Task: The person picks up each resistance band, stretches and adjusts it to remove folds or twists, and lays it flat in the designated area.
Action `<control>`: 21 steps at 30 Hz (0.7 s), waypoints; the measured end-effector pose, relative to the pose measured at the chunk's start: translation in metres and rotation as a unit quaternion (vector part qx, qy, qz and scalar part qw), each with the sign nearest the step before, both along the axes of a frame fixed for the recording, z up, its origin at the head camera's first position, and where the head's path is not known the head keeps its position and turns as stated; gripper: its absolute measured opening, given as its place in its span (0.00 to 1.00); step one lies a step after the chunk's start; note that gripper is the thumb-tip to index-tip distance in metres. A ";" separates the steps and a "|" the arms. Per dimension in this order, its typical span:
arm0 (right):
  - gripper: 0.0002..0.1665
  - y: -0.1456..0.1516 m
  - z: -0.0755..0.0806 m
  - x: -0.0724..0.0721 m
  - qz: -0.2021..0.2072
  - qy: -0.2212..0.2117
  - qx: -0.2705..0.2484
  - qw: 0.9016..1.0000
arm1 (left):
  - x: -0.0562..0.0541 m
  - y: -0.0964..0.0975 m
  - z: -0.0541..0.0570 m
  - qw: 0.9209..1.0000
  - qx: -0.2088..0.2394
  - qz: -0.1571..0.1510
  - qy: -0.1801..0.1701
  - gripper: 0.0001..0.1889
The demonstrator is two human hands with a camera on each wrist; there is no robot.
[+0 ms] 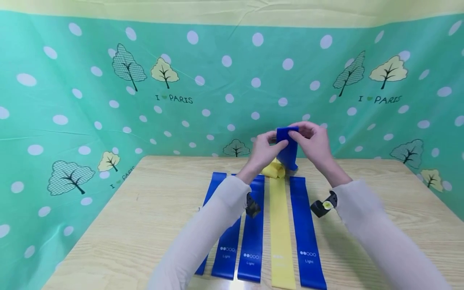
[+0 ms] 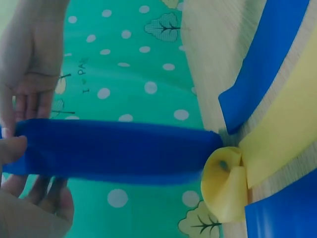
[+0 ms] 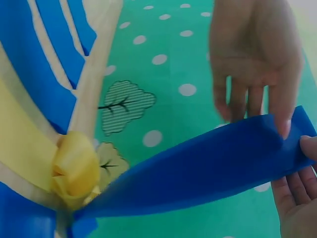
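Note:
A blue resistance band is held upright above the table's back edge. My left hand pinches its left side near the top, thumb in front. My right hand pinches the top right corner, with its fingers behind. In the left wrist view the blue band stretches from both hands down to a bunched yellow end. That bunched end tops a flat yellow resistance band. The held band's lower end lies beside the yellow bunch; whether they touch, I cannot tell.
To the right of the yellow band lies a flat blue band marked "Light". Several more blue bands lie to its left, partly covered by my left sleeve. The wooden table ends at a green dotted cloth.

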State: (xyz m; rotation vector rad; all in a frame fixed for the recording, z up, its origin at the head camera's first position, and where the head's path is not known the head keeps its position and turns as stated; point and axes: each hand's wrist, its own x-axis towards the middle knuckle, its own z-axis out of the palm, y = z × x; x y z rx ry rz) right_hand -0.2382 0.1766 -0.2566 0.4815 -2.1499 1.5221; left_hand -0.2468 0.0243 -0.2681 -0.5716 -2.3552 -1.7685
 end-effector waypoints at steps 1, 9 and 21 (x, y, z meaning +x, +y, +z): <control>0.15 0.000 0.003 0.000 -0.001 0.002 0.002 1.000 | 0.000 0.001 -0.001 1.000 0.011 -0.013 -0.003 0.14; 0.16 -0.004 0.027 0.002 -0.010 0.017 0.003 1.000 | 0.001 0.007 0.000 0.997 0.060 -0.043 -0.009 0.15; 0.16 -0.010 0.058 0.008 -0.025 0.000 -0.015 1.000 | 0.005 0.012 -0.001 0.993 0.083 -0.078 -0.017 0.22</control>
